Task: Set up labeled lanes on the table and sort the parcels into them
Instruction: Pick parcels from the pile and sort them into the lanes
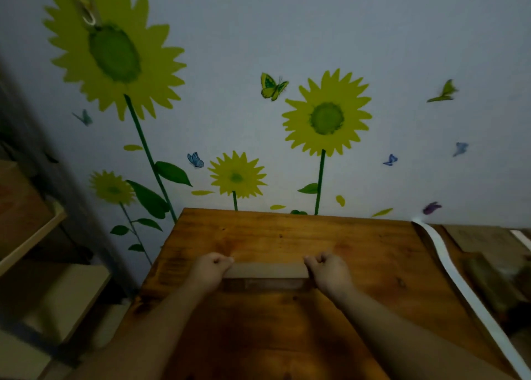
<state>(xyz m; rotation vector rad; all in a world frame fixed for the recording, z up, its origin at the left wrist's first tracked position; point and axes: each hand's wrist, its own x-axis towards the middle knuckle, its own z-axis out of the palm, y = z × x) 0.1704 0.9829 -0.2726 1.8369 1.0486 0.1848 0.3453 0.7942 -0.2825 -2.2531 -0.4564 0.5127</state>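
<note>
While the white tape (448,267) lies along the table's (359,241) right side, left hand (211,267) and right hand (330,269) clamp a flat parcel's (267,270) ends mid-table.

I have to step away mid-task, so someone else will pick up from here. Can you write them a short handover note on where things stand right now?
Left hand: closed on the left end of a flat brown parcel.
Right hand: closed on its right end.
The parcel sits low over or on the middle of the wooden table; the dim picture does not show which.
A white tape strip runs along the table's right side, front to back. Brownish items lie beyond it, too dark to identify.
Done: one strip laid.
Left: no labels visible; further lanes, labels and sorting remain.
</note>
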